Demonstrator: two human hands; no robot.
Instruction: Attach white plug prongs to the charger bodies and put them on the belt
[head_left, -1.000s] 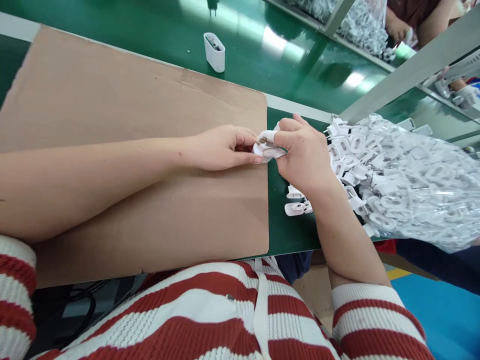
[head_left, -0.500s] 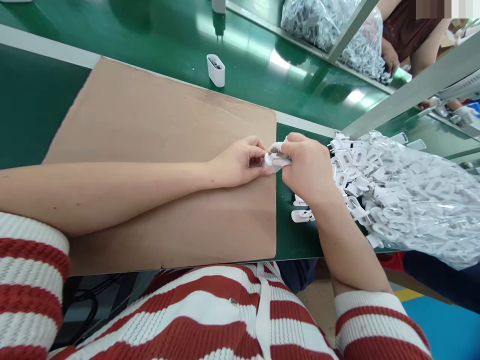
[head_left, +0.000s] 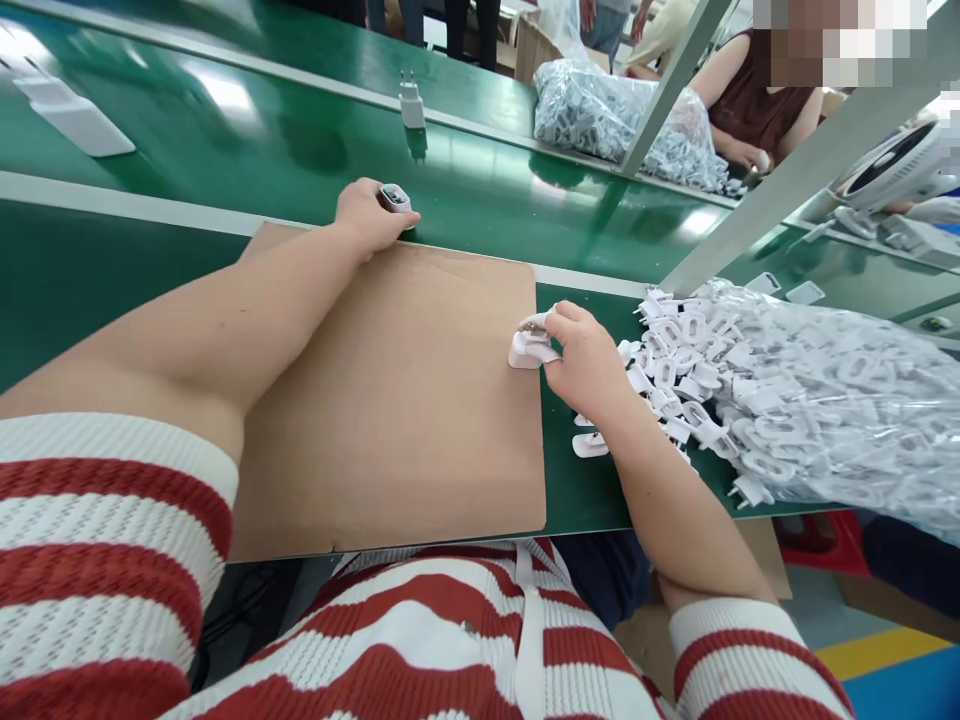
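Head view: right of my right hand (head_left: 589, 365), a clear plastic bag (head_left: 855, 390) spills white plastic plug pieces (head_left: 690, 345). My left hand (head_left: 367, 215) has left the right and now grips a white oval plastic housing (head_left: 406, 206), dark parts (head_left: 391, 192) inside its open top. My right hand still pinches a small white plastic piece (head_left: 523, 352) at the brown cardboard sheet's (head_left: 420, 420) edge. Beyond my left hand stands a white two-pin plug (head_left: 411, 107); a grey metal post (head_left: 787, 172) slants beyond my right.

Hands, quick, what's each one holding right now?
Left hand: closed on a white plastic case.
Right hand: closed, pinching a small white piece.
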